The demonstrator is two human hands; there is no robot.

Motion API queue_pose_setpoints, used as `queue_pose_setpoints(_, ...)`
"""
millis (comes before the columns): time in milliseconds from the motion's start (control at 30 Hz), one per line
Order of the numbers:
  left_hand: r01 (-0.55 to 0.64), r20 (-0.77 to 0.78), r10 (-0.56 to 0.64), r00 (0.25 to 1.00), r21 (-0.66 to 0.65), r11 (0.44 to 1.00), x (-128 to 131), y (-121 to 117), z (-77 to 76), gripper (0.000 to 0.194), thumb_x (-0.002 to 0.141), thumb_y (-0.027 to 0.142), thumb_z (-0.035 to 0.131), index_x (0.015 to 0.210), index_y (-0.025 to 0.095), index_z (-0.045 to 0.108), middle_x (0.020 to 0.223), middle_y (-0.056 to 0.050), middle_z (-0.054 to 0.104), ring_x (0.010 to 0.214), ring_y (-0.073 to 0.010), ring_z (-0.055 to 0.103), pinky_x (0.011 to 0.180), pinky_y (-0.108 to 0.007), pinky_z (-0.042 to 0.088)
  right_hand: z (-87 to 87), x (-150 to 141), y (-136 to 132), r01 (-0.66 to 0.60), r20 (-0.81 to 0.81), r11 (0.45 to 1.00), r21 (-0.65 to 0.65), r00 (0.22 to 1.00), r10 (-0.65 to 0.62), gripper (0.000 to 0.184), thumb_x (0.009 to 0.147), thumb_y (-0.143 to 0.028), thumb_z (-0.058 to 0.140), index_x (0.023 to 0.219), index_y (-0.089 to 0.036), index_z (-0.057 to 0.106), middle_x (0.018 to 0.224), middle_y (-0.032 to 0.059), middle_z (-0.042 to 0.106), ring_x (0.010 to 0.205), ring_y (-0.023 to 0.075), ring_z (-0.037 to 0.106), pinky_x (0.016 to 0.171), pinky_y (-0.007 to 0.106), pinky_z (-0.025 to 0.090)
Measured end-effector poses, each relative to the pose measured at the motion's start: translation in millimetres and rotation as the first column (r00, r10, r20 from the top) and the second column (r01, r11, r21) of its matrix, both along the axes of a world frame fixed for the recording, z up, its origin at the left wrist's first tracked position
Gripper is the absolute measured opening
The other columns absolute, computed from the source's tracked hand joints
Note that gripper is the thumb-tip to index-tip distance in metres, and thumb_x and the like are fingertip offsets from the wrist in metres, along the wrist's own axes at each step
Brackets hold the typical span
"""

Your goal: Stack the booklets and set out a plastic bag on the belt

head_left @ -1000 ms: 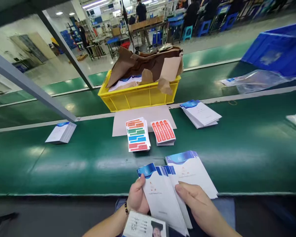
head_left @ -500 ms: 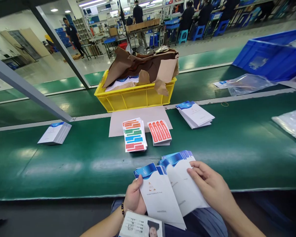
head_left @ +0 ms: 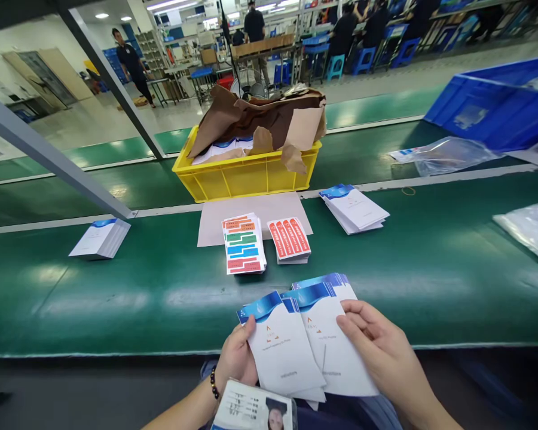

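Observation:
My left hand is closed on a fanned bunch of white instruction booklets with blue wavy tops, its thumb pressed on the front cover. Overlapping them on the right are more of the same booklets, pinched along their right edge by my right hand. Both bunches are tilted over my lap, at the bench's front edge. Beyond them lie a stack of coloured label sheets and a stack of red label sheets. The fingers under the booklets are hidden.
A yellow crate with torn brown paper stands behind the label stacks. Booklet stacks lie at left and right. A blue crate, a clear plastic bag and another bag are farther right. A badge hangs near my left wrist.
The right-hand booklets have slid against the left bunch, and a further cover now shows between them. Both hands have shifted slightly left.

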State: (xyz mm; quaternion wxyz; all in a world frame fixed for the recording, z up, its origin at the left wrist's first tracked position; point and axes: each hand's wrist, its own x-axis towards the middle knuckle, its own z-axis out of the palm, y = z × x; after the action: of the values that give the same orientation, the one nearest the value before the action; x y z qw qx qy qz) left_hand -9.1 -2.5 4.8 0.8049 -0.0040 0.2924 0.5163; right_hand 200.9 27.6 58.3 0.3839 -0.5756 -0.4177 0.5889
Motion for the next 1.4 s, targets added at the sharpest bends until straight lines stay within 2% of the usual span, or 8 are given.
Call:
queue_pose_setpoints(100,0.018,0.049,-0.017,0.999,-0.017,1.000,-7,0,-4.6,0.036,0.084,0.032,0.041,0.094,0.006,0.064,0.095,-0.015,0.066,0.102,-0.0289,0.054,0.099,-0.044,0.026,-8.8,21,14,-0.040,0.330,0.997,0.067,0.944,0.016,0.036,0.075,-0.047,0.050,0.096,-0.018,0.051,0.072,0.0029,0.061,0.060,0.0169,0.056,0.051,0.027,0.044)
queue_pose_setpoints(167,0.049,0.094,-0.048,0.994,-0.004,0.999,-11,0,-7.9,0.038,0.083,0.035,0.041,0.095,0.007,0.064,0.094,-0.014,0.066,0.106,-0.0291,0.052,0.100,-0.043,0.024,-16.3,35,24,-0.097,0.624,0.978,0.183,0.781,-0.039,0.036,0.075,-0.045,0.048,0.098,-0.018,0.052,0.086,0.0072,0.061,0.075,0.0226,0.058,0.060,0.033,0.046)
queue_pose_setpoints(300,0.076,0.123,-0.080,0.989,0.033,0.997,-14,1,-12.2,0.037,0.083,0.036,0.042,0.095,0.009,0.064,0.098,-0.013,0.065,0.110,-0.0296,0.048,0.101,-0.044,0.022,-20.0,27,26,-0.385,0.832,0.822,0.420,0.525,-0.179,0.033,0.079,-0.038,0.045,0.103,-0.016,0.054,0.108,0.0112,0.053,0.100,0.0252,0.049,0.079,0.036,0.043)
queue_pose_setpoints(467,0.070,0.109,-0.076,0.991,0.063,0.996,-10,1,-12.4,0.037,0.082,0.036,0.043,0.100,0.009,0.061,0.101,-0.014,0.063,0.115,-0.0298,0.042,0.101,-0.045,0.020,-12.6,-33,14,-0.753,0.917,0.603,0.264,0.390,0.087,0.026,0.078,-0.024,0.049,0.102,-0.016,0.057,0.100,0.0090,0.060,0.098,0.0262,0.048,0.081,0.039,0.039)
queue_pose_setpoints(633,0.048,0.132,-0.061,0.989,0.105,0.993,-10,-2,-5.4,0.038,0.082,0.036,0.044,0.100,0.008,0.061,0.107,-0.014,0.060,0.114,-0.0290,0.044,0.101,-0.043,0.022,-15.7,-67,21,-0.859,0.978,0.502,0.099,0.178,0.112,0.037,0.076,-0.009,0.044,0.112,-0.012,0.052,0.085,0.0120,0.063,0.090,0.0285,0.050,0.070,0.038,0.037)
queue_pose_setpoints(700,-0.004,0.101,-0.007,0.995,0.109,0.994,-11,-3,-2.2,0.034,0.083,0.034,0.045,0.098,0.009,0.062,0.107,-0.013,0.061,0.109,-0.0281,0.049,0.100,-0.042,0.025,-13.6,-66,25,-0.856,0.964,0.507,0.100,0.210,0.163,0.035,0.076,-0.007,0.042,0.109,-0.012,0.053,0.087,0.0119,0.062,0.084,0.0253,0.052,0.068,0.035,0.038)
queue_pose_setpoints(1000,-0.239,-0.082,0.244,0.966,0.069,0.969,-9,-3,7.0,0.018,0.080,0.023,0.053,0.086,0.010,0.064,0.091,-0.011,0.067,0.093,-0.0257,0.059,0.094,-0.043,0.033,17.1,-44,15,-0.606,0.423,0.779,0.162,0.756,0.499,0.027,0.088,-0.034,0.033,0.073,-0.019,0.049,0.068,-0.0004,0.054,0.063,0.0136,0.049,0.058,0.023,0.039)
queue_pose_setpoints(1400,-0.015,0.088,0.001,0.996,0.165,0.986,-6,-8,10.2,0.041,0.084,0.036,0.040,0.106,0.006,0.058,0.108,-0.016,0.060,0.120,-0.0298,0.037,0.103,-0.043,0.019,13.6,-53,-4,-0.487,0.105,0.868,0.095,0.872,0.478,0.030,0.083,-0.039,0.043,0.086,-0.015,0.060,0.075,0.0023,0.060,0.071,0.0165,0.053,0.062,0.025,0.042)
